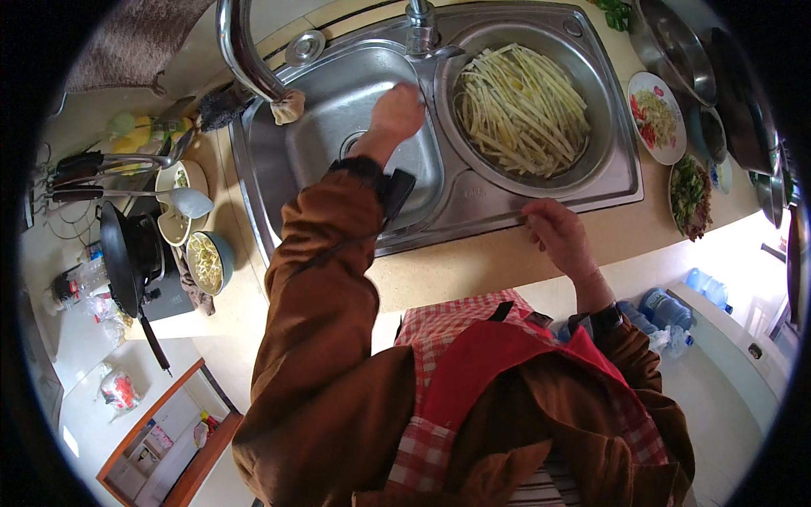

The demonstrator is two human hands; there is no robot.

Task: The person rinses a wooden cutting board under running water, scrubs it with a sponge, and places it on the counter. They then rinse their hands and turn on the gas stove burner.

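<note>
My left hand (398, 113) is over the left basin (329, 89) of a stainless steel double sink, close to the basin's right wall. Its fingers are curled away from view, so whether they hold anything is hidden. In the right basin, a round metal bowl (453, 146) holds many long pale yellow-green stalk strips (523, 111) in water. At the sink's front rim, my right hand (561, 237) has loosely bent fingers and no visible object in them. Between the basins stands the chrome tap base (421, 28) with its lever (447, 53). A cloth-wrapped spout (288, 106) hangs over the left basin.
Right of the sink are a plate (657, 117) of chopped garlic and red pepper and a dish of cut greens (690, 196). To the left sit a bowl of bean sprouts (208, 263), a black pan (123, 260) and hanging utensils (142, 193). Water bottles (665, 309) lie behind my right arm.
</note>
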